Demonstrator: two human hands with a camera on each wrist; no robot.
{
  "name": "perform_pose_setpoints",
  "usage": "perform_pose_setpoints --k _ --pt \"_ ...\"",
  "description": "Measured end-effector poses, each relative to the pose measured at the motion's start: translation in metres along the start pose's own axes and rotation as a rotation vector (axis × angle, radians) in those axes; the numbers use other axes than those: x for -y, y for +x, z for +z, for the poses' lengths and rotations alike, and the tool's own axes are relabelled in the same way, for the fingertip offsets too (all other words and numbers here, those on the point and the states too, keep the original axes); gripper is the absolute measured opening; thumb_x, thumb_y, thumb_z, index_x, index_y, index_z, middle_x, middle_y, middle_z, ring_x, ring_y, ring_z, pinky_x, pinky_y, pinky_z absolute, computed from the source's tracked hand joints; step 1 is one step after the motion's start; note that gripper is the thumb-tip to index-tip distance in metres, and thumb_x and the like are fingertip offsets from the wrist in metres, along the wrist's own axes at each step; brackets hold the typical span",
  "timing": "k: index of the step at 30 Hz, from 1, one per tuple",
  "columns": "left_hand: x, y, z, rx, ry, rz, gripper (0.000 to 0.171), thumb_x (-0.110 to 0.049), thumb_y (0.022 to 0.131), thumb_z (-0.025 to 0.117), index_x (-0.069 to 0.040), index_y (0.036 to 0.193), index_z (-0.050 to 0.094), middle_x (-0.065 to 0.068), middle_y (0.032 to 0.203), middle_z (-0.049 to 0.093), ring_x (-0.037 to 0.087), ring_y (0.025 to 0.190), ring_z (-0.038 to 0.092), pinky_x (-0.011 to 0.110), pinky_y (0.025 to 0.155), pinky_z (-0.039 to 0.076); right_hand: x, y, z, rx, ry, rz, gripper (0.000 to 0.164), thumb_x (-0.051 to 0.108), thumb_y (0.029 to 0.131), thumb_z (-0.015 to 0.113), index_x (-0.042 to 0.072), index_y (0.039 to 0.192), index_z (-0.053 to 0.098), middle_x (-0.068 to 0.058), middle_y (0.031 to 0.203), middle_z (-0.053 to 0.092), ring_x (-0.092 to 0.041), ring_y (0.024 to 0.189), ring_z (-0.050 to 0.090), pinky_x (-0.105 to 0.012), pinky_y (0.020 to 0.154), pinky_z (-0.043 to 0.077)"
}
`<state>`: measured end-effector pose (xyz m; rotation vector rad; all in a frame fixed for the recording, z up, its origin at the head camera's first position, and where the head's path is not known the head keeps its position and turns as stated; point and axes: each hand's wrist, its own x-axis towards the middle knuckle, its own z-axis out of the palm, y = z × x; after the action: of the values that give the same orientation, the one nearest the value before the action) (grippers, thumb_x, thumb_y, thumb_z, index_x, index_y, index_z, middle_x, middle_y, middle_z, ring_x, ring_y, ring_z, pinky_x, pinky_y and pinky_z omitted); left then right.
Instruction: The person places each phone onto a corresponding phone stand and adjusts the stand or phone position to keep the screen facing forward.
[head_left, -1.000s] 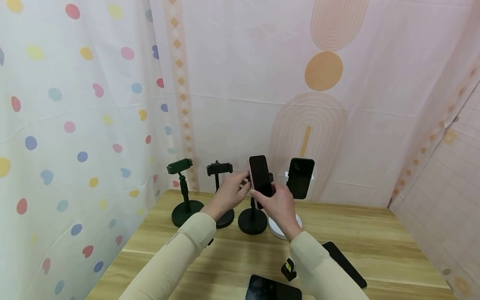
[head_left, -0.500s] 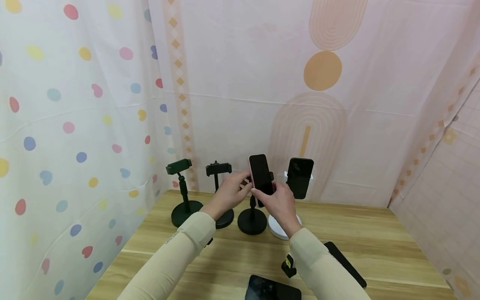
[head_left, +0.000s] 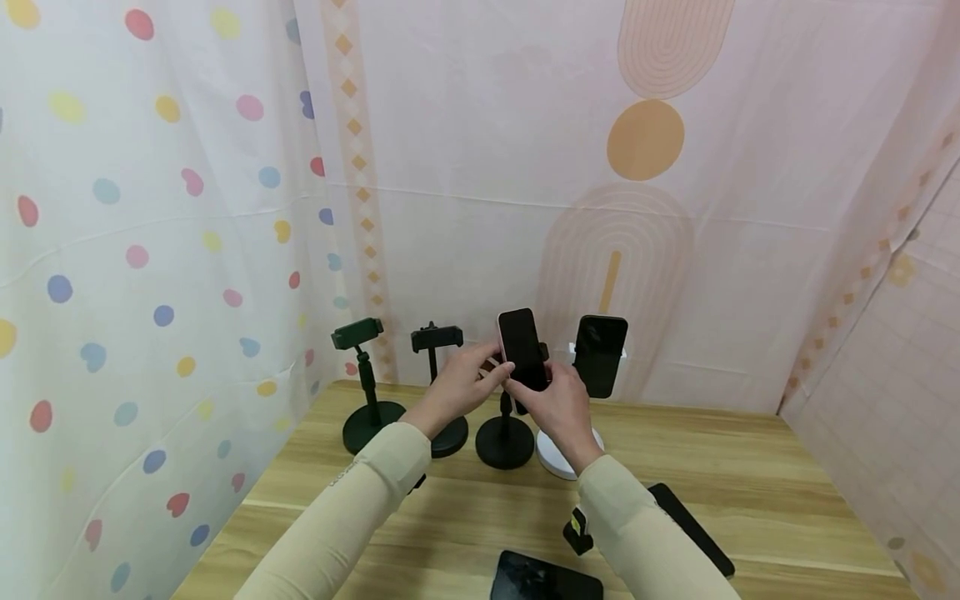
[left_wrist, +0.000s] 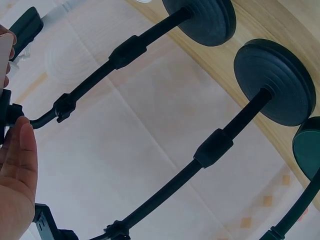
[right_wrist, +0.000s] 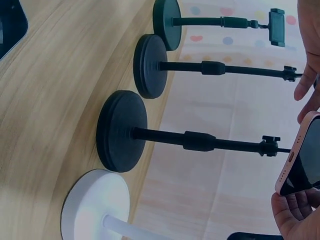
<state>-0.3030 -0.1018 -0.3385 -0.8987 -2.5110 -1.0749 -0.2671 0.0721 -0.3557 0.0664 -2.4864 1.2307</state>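
Note:
A pink-edged phone sits tilted upright at the head of a black phone stand. My right hand grips its lower right side, thumb on the front and fingers behind. From the left, my left hand holds the clamp and the phone's left edge. Its thumb lies over the screen's edge, and its fingers reach behind the clamp. In the left wrist view those fingers touch the black clamp; the phone hides part of the grip. The right wrist view shows the phone's bottom edge close up.
Left of the hands stand a green phone stand and another black one. On the right, a white stand bears a dark phone. Two dark devices and a small black item lie nearer on the table.
My left thumb has moved right, from the phone's left edge onto its front. The right hand, the phone and the stands stay nearly where they were.

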Motion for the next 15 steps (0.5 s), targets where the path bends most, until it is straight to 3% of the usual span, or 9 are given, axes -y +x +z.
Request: perform_pose_setpoints --k 6,15 --pt "-0.0012 0.0027 -0.0013 0.022 -0.031 -0.027 0.017 -0.028 0.100 0.062 -0.016 0.111 0.068 -0.002 0.102 0.068 0.017 0.091 0.065 0.034 0.077 0.054 -0.0025 -0.0005 0.0009 -0.001 0.011 -0.003 0.062 0.059 0.080 0.075 0.007 0.112 0.065 -0.006 0.103 0.062 -0.023 0.088 0.057 -0.039 0.073 0.051" --pt "-0.0025 0.0042 -0.0055 0.049 -0.028 -0.124 0.022 -0.034 0.098 0.064 -0.015 0.109 0.067 -0.003 0.095 0.068 0.016 0.086 0.062 0.035 0.076 0.051 -0.0033 0.0005 0.0044 -0.009 0.010 -0.014 0.058 0.053 0.080 0.077 0.006 0.112 0.065 -0.008 0.104 0.062 -0.024 0.090 0.056 -0.040 0.074 0.050"
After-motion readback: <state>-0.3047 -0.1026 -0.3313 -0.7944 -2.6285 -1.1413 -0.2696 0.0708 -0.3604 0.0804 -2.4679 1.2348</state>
